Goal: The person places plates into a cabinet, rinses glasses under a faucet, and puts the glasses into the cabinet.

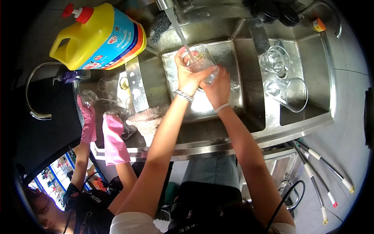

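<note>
Over the middle sink basin, a clear drinking glass (205, 58) is tilted under the running tap (165, 4), and the water stream reaches its mouth. My left hand (188, 78) is closed around the side of the glass, thumb across its lower part. At the glass's base, my right hand (218, 87) grips with curled fingers; some of them are hidden behind the glass. Two more clear items, a ribbed glass (275, 60) and a clear glass pitcher or large tumbler (293, 94), lie in the right basin.
To the left, a person in pink gloves (115, 140) handles glassware in the left basin. A yellow detergent jug (83, 41) stands on the back left rim. A brownish cloth (145, 120) lies over the divider. Several poles (315, 175) are at lower right.
</note>
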Tool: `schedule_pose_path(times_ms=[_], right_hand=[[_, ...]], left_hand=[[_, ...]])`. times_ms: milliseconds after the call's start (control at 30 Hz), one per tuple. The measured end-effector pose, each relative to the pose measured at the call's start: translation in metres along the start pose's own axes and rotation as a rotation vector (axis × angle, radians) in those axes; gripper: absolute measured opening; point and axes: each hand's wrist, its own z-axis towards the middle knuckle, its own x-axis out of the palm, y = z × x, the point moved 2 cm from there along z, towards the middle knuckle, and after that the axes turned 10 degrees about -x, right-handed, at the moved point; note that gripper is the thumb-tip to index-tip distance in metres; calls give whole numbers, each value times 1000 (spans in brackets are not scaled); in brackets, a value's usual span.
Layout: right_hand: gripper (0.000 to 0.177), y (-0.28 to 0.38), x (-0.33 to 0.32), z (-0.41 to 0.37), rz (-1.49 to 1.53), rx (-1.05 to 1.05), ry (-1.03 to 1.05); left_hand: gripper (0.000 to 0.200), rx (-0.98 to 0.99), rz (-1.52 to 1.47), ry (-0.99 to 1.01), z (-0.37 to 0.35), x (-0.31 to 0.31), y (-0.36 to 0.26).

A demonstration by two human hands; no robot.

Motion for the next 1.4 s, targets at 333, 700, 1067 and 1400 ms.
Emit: schedule_pose_path(times_ms=[333, 700, 1067, 1400], right_hand=[[73, 18, -28, -14, 452, 12, 32], [71, 36, -44, -12, 320, -165, -46], [70, -7, -12, -39, 273, 22, 76], [58, -5, -11, -50, 383, 74, 128]], left_hand=[[54, -441, -403, 38, 34, -40, 33], [59, -703, -623, 52, 15, -14, 16], [80, 404, 506, -73, -2, -14, -22], [79, 734, 1206, -528, -7, -8, -55]])
